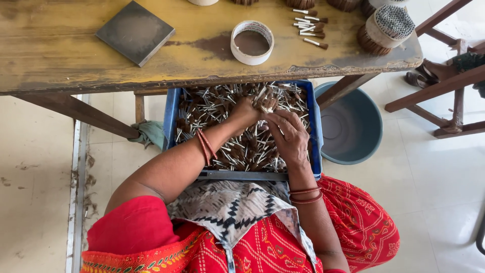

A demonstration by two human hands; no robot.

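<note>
A blue plastic crate (171, 114) sits on my lap under the table's edge, filled with several small brush heads (212, 108) that have silver metal ferrules and brown bristles. My left hand (246, 111) reaches into the crate and is closed around a small bunch of these brush heads (267, 102). My right hand (287, 135) lies beside it with fingers bent over the pile, touching the same bunch. Red bangles circle both wrists.
A worn yellow wooden table (60, 50) carries a dark square block (135, 32), a white ring-shaped tape roll (251, 43), loose brush heads (310, 28) and a banded bundle of brushes (386, 28). A grey-blue basin (353, 126) stands on the floor at right, beside wooden stool legs (444, 86).
</note>
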